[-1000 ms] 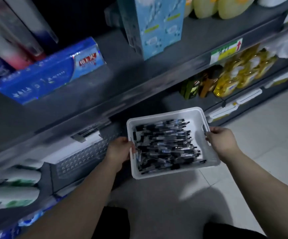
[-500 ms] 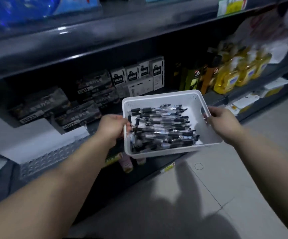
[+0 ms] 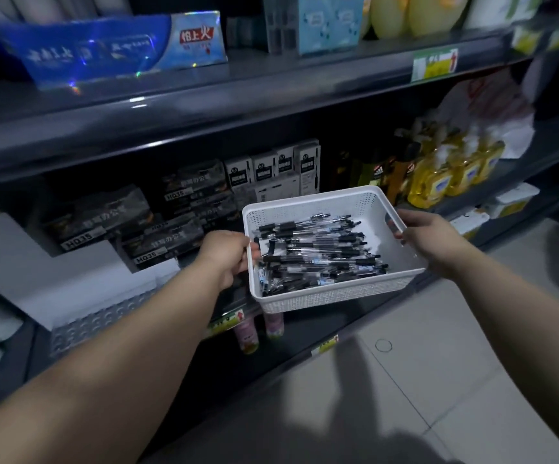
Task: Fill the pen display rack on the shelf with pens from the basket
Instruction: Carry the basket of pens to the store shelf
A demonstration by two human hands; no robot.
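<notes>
Dim shop aisle: dark grey metal shelving (image 3: 204,112) fills the upper view, and pale floor tiles (image 3: 438,363) spread out at five o'clock. I hold a white perforated basket (image 3: 331,298) in the air just right of centre, in front of the middle shelf.

My left hand (image 3: 227,257) grips the basket's short side at its nine o'clock, fingers curled over the rim. My right hand (image 3: 428,239) grips the opposite side at three o'clock, fingers hooked over the rim beside the handle cut-out.

Inside the basket lies a loose heap of black-and-clear pens (image 3: 314,259). Most of them lie crosswise, piled toward the near left corner.

The pen display rack (image 3: 100,324) sits at eight o'clock in the view. It is a clear strip with rows of round holes at the front of the middle shelf, with a white panel behind it. It lies beyond my left forearm, apart from the basket.

Dark boxes marked HQ35 (image 3: 104,216) are stacked at ten o'clock of the basket, with yellow bottles (image 3: 438,182) at two o'clock. A blue toothpaste box (image 3: 120,45) rests on the upper shelf at eleven o'clock.
</notes>
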